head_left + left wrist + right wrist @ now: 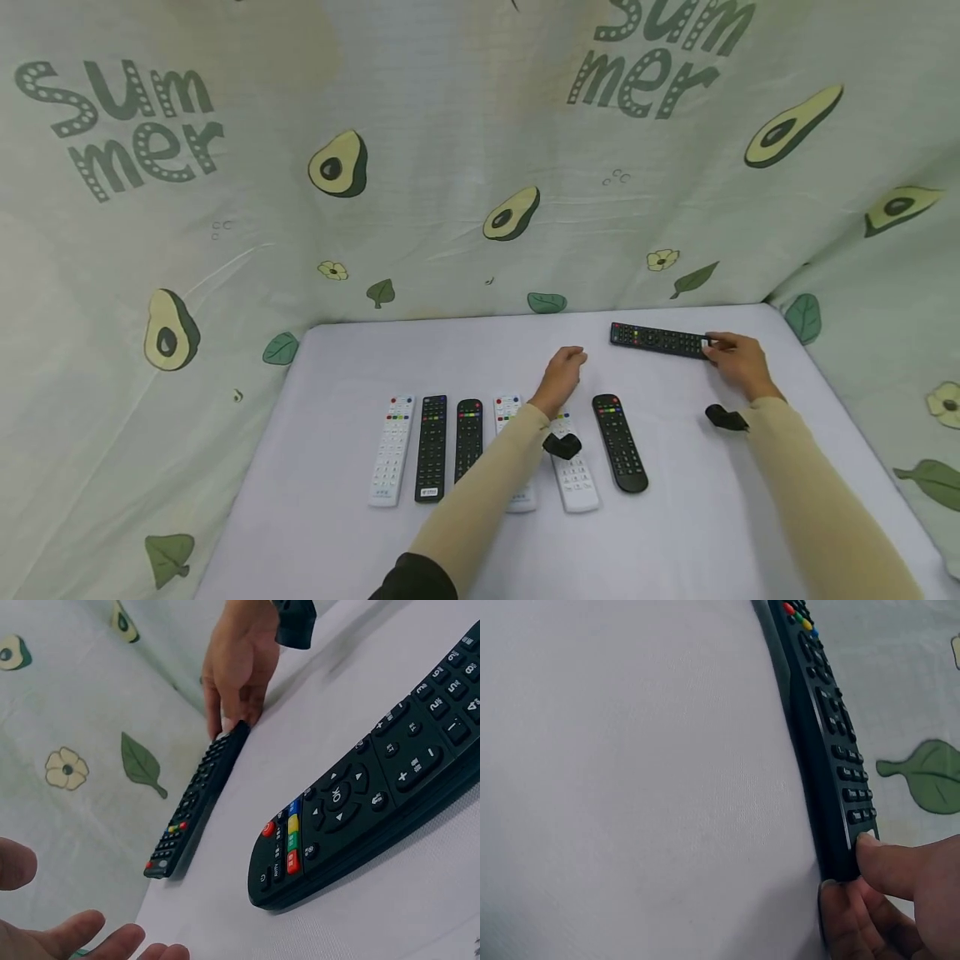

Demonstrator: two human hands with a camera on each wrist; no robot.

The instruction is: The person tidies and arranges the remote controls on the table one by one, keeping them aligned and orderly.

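Observation:
A black remote control (652, 338) lies crosswise near the table's back edge. My right hand (738, 365) pinches its right end; in the right wrist view the thumb (892, 866) presses on top, with the other fingers at the end and below. Held over the row of remotes, my left hand (558, 381) is empty, and its relaxed fingers (120, 941) show in the left wrist view. Closest to it are a second black remote (620, 446), slightly tilted, and a white remote (576, 479), partly hidden by the left wrist.
Further left in the row lie a white remote (392, 450), a black remote (431, 442), another black remote (469, 429) and a white remote (507, 408) partly covered by the left forearm. A printed avocado cloth (420, 167) hangs behind the white-covered table (315, 467).

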